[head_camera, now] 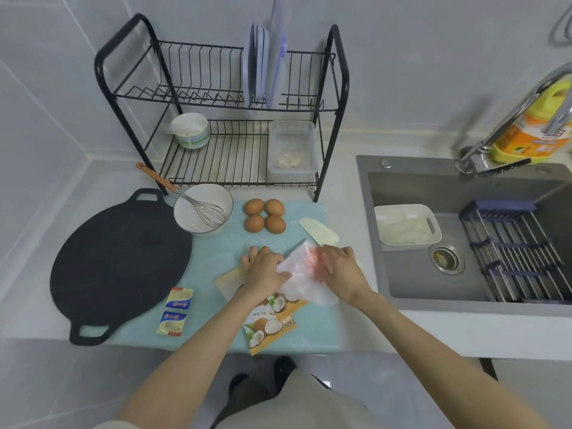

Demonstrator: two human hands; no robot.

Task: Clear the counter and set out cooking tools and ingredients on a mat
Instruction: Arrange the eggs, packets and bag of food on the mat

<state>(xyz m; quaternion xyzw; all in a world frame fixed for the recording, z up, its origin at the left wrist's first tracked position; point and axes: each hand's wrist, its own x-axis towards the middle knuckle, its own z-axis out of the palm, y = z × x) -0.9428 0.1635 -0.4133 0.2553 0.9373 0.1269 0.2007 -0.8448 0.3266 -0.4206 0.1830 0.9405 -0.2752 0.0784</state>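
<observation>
left hand (264, 270) and right hand (342, 270) grip blurred plastic bag (298, 284), contents unreadable.

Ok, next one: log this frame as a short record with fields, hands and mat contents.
left hand: grips plastic bag
right hand: grips the same bag
mat: four eggs, bowl with whisk, two yellow sachets, coconut packets, scraper
griddle pan: overlaps mat's left edge
sink: white basket inside
</observation>
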